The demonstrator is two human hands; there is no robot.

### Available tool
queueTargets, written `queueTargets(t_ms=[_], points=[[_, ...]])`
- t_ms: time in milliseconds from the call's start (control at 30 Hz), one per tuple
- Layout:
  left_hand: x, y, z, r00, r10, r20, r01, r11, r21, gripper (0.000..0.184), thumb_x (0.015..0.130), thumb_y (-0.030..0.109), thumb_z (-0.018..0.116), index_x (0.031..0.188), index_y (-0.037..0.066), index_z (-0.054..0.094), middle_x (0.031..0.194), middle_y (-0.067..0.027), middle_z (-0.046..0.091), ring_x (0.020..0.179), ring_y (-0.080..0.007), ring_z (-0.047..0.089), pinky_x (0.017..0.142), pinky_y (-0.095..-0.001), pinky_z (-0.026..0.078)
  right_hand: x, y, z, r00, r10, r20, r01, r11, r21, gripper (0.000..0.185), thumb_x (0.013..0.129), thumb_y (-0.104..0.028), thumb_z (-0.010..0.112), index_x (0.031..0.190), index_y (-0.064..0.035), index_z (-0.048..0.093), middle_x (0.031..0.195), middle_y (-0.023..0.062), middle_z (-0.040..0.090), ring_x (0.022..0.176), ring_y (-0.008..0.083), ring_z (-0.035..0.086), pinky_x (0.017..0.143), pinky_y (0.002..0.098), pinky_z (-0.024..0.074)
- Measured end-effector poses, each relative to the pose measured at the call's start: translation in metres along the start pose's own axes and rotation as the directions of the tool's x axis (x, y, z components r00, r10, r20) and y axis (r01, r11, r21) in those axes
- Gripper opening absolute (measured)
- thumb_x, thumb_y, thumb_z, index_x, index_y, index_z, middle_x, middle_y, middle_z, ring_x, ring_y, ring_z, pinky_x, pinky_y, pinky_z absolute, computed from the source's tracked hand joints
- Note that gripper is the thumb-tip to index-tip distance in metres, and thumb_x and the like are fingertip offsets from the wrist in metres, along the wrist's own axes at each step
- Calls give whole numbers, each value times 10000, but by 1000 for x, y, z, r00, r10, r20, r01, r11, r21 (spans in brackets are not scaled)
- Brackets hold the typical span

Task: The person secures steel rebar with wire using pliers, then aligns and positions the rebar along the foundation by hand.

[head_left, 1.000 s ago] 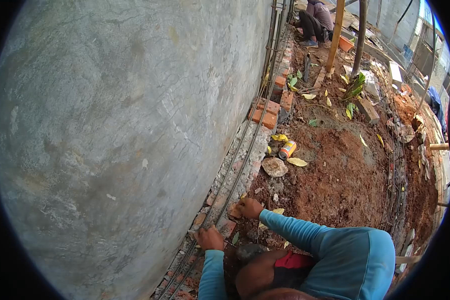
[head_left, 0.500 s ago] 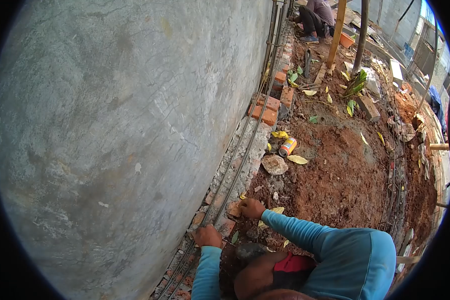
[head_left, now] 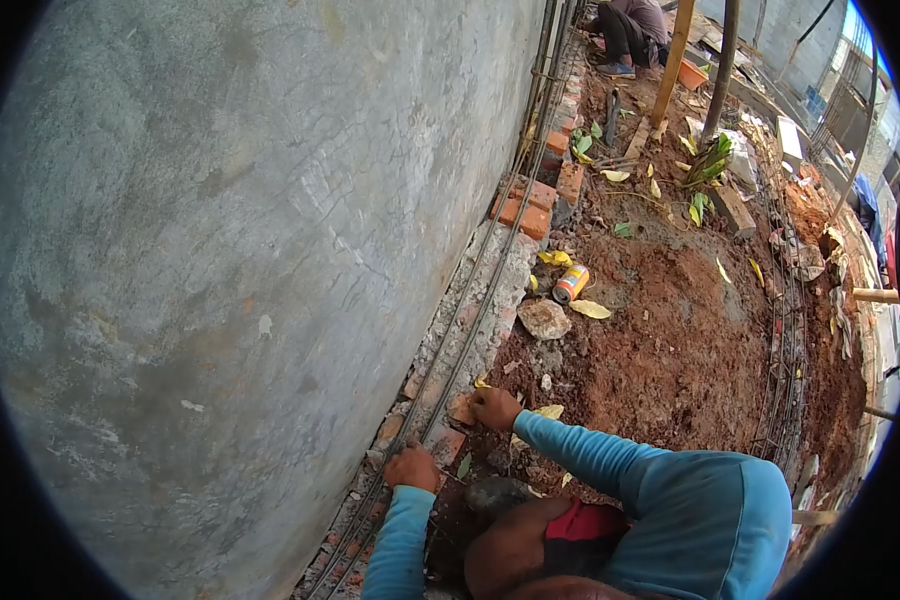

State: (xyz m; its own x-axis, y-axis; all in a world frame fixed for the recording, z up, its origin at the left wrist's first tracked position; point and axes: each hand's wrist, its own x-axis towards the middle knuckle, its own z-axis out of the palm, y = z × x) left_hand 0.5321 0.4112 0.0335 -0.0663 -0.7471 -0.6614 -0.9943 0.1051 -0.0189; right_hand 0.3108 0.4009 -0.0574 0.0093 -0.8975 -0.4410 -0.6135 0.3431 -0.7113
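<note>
My left hand (head_left: 412,467) lies over the long steel bars (head_left: 462,370) that run along the foot of the wall. Its fingers are curled, and whatever they grip is hidden beneath them. A short way to the right, my right hand (head_left: 496,408) is closed, with the fingertips against a broken brick piece (head_left: 462,408) at the edge of the footing. Between the hands, a reddish brick (head_left: 444,444) sits beside the bars. Under the bars is a rough mortar and brick footing (head_left: 505,275).
A grey plastered wall (head_left: 240,270) rises close on the left. On the red soil (head_left: 660,350) lie a stone (head_left: 544,319), a drink can (head_left: 571,284) and leaves. Wooden posts (head_left: 673,65) stand farther off, near a crouching person (head_left: 630,35). More steel bars (head_left: 785,360) lie at right.
The view has shifted slightly, so the surroundings sit a little higher and farther left. Both hands keep nearly the same places by the bars and the brick piece.
</note>
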Motion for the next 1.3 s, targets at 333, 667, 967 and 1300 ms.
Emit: queueTargets(t_ms=[333, 667, 967, 1300], points=[[-6, 0, -15, 997, -53, 64, 55, 998, -18, 482, 938, 204, 542, 1380, 26, 470, 1218, -165, 645, 1102, -323, 638, 895, -440, 536, -7, 3, -3, 998, -34, 49, 31, 998, 51, 221, 875, -249, 550, 938, -58, 643, 912, 170, 670, 827, 333, 649, 768, 458, 504], [-2, 4, -8, 992, -112, 55, 117, 989, -89, 469, 935, 180, 518, 1381, 40, 480, 1213, -171, 645, 1095, -331, 638, 906, -436, 533, -4, 0, -5, 998, -33, 57, 32, 999, 17, 210, 886, -233, 539, 938, -50, 626, 912, 167, 652, 814, 331, 632, 757, 462, 499], [-10, 7, -11, 995, -95, 13, 95, 994, -57, 470, 950, 180, 530, 1388, 24, 454, 1194, -160, 658, 1073, -318, 651, 875, -415, 552, -2, 6, 3, 998, -64, 5, 64, 997, 33, 218, 888, -228, 526, 924, -33, 618, 886, 179, 640, 785, 337, 621, 738, 468, 492], [-1, 8, 0, 992, -127, -18, 124, 985, -116, 409, 936, 175, 559, 1304, -1, 530, 1165, -184, 663, 1022, -314, 674, 816, -421, 568, -4, -1, 0, 1000, -25, 16, 24, 999, 46, 256, 885, -242, 519, 945, -12, 617, 923, 211, 647, 824, 363, 632, 761, 474, 492]])
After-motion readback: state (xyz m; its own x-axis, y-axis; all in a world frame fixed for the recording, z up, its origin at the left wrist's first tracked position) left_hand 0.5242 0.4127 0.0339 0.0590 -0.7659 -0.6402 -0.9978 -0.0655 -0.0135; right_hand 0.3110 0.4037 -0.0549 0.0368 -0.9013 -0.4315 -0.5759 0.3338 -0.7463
